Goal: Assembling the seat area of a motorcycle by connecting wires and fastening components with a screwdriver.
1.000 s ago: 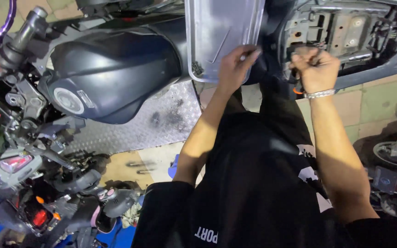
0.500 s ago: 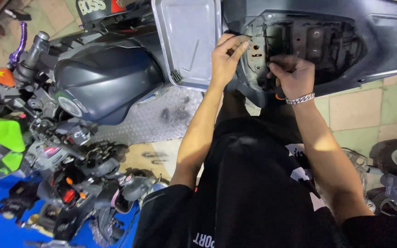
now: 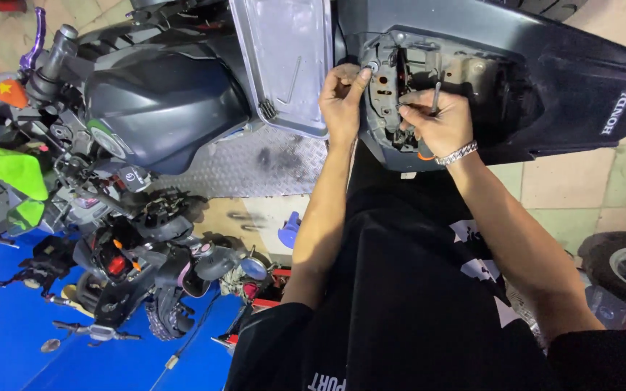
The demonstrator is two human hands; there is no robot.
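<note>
- Head view, top centre of the frame: left hand point(image 3: 343, 98) pinching a small silver bolt or fastener point(image 3: 373, 66) between thumb and forefinger, right at the edge of the opened lamp housing point(image 3: 400, 87) of the grey scooter body point(image 3: 545, 65).
- Just right of it: right hand point(image 3: 440, 124) clenched around a slim metal tool point(image 3: 436, 93), shaft pointing up out of the fist, working end hidden among the fingers; silver bracelet point(image 3: 456, 153) at the wrist.
- Best kept: fastener square to its hole, turned lightly by fingertips first, to avoid cross-threading, as judged from the tight recess.
- Best kept also: tool in line with the part it drives, wrist braced on the housing rim, since a slip could scratch the plastic or drop the fastener inside.
- Upper centre, left of the hands: pale grey panel point(image 3: 284, 58) standing upright, touching nothing held.
- Left half of the frame: dark fuel tank cover point(image 3: 161, 108), handlebar point(image 3: 52, 58), loose black parts point(image 3: 146, 268) on a blue mat point(image 3: 9, 340); well apart from both hands.
- Lower centre: black shirt point(image 3: 414, 304) filling the foreground, hiding the floor below the housing.
</note>
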